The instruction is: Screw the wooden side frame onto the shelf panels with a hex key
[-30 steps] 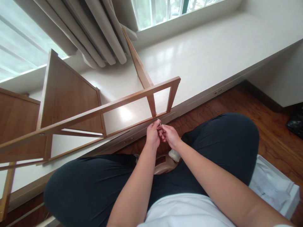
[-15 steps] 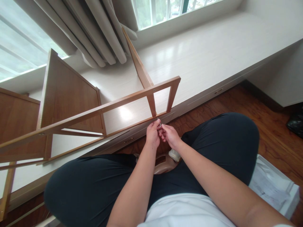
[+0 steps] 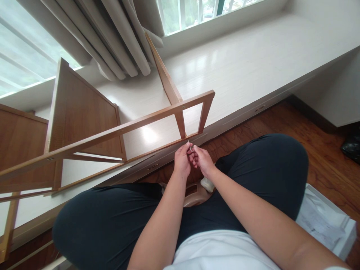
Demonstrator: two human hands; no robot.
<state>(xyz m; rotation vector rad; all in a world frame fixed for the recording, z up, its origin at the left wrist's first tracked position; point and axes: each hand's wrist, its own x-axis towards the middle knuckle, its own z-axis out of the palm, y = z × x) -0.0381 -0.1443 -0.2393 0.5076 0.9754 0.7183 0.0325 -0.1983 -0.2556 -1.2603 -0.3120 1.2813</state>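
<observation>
In front of the lower rail of a brown wooden frame (image 3: 153, 119), I hold a small bent metal hex key (image 3: 191, 149). My left hand (image 3: 182, 160) pinches it near its upper end between thumb and fingers. From the other side, my right hand (image 3: 204, 162) is closed at its bent end, fingertips almost meeting those of the left. The key's tip points up toward the frame's lower rail, close to an upright post (image 3: 180, 123); whether it touches the wood I cannot tell. Curled fingers hide part of the key.
The frame and its wooden panels (image 3: 84, 101) rest on a white window ledge (image 3: 239, 56). Grey curtains (image 3: 118, 37) hang behind. A brown stool (image 3: 194, 198) is between my legs. To the right are a white box (image 3: 348, 228) and a black bag (image 3: 351, 146) on the wooden floor.
The hex key has turned slightly between my fingers, and my right hand's fingertips have shifted a little. The wooden frame has not moved.
</observation>
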